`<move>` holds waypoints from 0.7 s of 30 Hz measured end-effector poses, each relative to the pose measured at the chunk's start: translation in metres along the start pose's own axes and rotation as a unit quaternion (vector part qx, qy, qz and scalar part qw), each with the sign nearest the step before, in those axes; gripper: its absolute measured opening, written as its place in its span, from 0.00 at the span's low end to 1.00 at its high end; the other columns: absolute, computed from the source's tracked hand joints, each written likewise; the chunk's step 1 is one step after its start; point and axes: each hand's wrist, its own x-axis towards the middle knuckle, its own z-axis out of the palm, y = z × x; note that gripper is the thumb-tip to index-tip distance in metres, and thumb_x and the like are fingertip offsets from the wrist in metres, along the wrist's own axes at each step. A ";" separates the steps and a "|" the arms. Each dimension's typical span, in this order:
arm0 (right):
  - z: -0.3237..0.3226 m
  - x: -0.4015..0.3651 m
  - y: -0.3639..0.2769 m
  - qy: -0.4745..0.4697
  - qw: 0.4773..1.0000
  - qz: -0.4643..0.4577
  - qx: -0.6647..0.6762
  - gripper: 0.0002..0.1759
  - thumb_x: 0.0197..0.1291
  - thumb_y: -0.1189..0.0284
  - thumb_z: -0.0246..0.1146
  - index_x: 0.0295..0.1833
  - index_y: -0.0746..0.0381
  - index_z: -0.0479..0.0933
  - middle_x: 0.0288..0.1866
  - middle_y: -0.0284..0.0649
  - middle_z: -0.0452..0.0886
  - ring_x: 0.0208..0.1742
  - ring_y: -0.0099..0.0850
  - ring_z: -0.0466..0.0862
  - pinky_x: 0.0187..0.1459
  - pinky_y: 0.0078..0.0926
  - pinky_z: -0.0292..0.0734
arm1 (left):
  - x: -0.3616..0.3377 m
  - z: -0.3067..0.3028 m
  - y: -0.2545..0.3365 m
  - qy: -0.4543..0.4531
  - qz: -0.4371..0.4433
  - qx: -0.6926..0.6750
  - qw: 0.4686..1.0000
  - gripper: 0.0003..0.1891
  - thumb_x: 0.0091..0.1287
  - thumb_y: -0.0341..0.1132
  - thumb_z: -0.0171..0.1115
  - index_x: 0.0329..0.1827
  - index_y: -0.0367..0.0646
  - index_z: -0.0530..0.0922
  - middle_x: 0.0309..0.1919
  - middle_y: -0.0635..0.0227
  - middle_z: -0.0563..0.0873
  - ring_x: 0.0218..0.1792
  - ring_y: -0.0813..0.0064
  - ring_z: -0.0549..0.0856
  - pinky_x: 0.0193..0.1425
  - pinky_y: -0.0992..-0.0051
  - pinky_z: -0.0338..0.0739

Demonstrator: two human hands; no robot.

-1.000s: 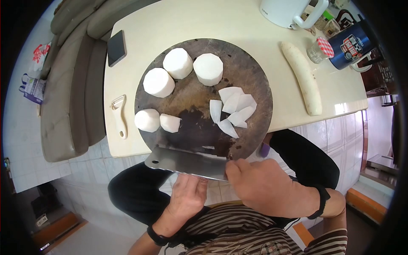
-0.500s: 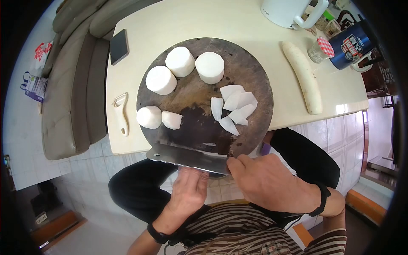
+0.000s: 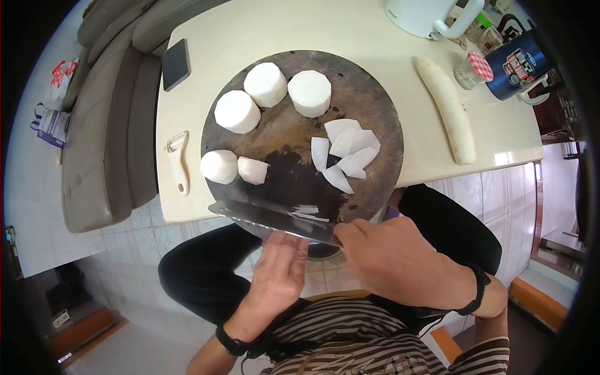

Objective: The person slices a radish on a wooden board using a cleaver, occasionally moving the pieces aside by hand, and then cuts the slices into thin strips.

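Observation:
My right hand (image 3: 400, 259) is closed round the handle of a wide cleaver (image 3: 269, 219). Its blade crosses the near edge of a round wooden chopping board (image 3: 281, 128). Against the blade's near side press the bunched fingers of my left hand (image 3: 281, 265); whatever lies under them is hidden. Thin white strips (image 3: 309, 212) lie just beyond the blade. Several thin white radish slices (image 3: 353, 147) overlap on the board's right. Thick peeled radish chunks (image 3: 265, 84) stand at the back, with two smaller pieces (image 3: 220, 167) at the left.
Left of the board, a peeler (image 3: 178, 162) and a phone (image 3: 176, 65) lie on the table (image 3: 250, 25). To the right are a long whole white radish (image 3: 447, 109), a jar (image 3: 473, 70), a blue flask (image 3: 519, 65) and a white kettle (image 3: 425, 15).
More thin white strips now lie beyond the blade. The cleaver has shifted slightly up and left in view, its angle a little steeper. My left fingers stay pressed by it.

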 end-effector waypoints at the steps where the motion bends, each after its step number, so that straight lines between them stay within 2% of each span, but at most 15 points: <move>1: 0.000 -0.001 0.000 -0.001 1.000 -0.001 0.001 0.10 0.48 0.79 0.65 0.36 0.70 0.73 0.28 0.48 0.79 0.24 0.41 0.84 0.24 0.33 0.76 | 0.001 0.000 0.001 0.003 -0.014 -0.009 1.000 0.14 0.66 0.21 0.64 0.53 0.25 0.79 0.49 0.48 0.83 0.52 0.44 0.81 0.57 0.53 0.79; 7: -0.001 -0.003 0.002 -0.012 1.000 0.014 -0.009 0.08 0.49 0.79 0.64 0.35 0.69 0.73 0.25 0.46 0.79 0.24 0.42 0.83 0.25 0.36 0.76 | 0.003 -0.001 0.002 0.000 -0.029 -0.030 0.999 0.14 0.66 0.20 0.65 0.53 0.24 0.79 0.49 0.47 0.83 0.52 0.45 0.81 0.57 0.53 0.78; 13: 0.004 0.012 0.004 -0.035 0.999 0.012 0.029 0.09 0.47 0.79 0.65 0.34 0.70 0.73 0.26 0.50 0.81 0.27 0.48 0.85 0.28 0.40 0.78 | 0.007 -0.004 0.005 -0.002 -0.010 -0.005 1.000 0.13 0.66 0.20 0.64 0.53 0.24 0.79 0.52 0.48 0.82 0.56 0.45 0.80 0.60 0.55 0.78; 16: 0.009 0.013 0.004 -0.013 1.000 0.001 0.010 0.10 0.48 0.78 0.64 0.35 0.68 0.70 0.27 0.45 0.78 0.26 0.46 0.82 0.28 0.39 0.77 | 0.007 -0.005 0.005 -0.001 0.001 0.013 1.000 0.15 0.64 0.19 0.64 0.54 0.25 0.80 0.53 0.49 0.82 0.56 0.46 0.80 0.60 0.56 0.78; 18: 0.009 0.009 0.007 0.030 0.999 0.012 0.017 0.09 0.53 0.77 0.64 0.37 0.68 0.72 0.28 0.46 0.79 0.28 0.46 0.83 0.29 0.39 0.77 | 0.004 -0.004 0.003 -0.008 0.017 0.041 0.999 0.16 0.63 0.19 0.65 0.54 0.26 0.80 0.53 0.49 0.81 0.56 0.46 0.80 0.60 0.57 0.78; 19: 0.006 0.008 0.007 0.034 0.999 0.009 0.015 0.09 0.53 0.77 0.64 0.37 0.68 0.72 0.28 0.46 0.79 0.28 0.46 0.83 0.29 0.39 0.77 | 0.004 -0.003 0.002 -0.001 -0.005 0.009 1.000 0.18 0.60 0.18 0.65 0.55 0.26 0.80 0.54 0.48 0.81 0.56 0.46 0.80 0.60 0.57 0.78; 21: -0.001 0.006 0.007 0.034 0.997 0.046 0.042 0.08 0.59 0.75 0.64 0.39 0.68 0.75 0.28 0.47 0.80 0.29 0.48 0.83 0.30 0.41 0.77 | 0.007 -0.005 0.003 0.009 -0.025 -0.023 0.999 0.20 0.58 0.17 0.65 0.56 0.26 0.80 0.54 0.48 0.81 0.56 0.45 0.80 0.60 0.57 0.77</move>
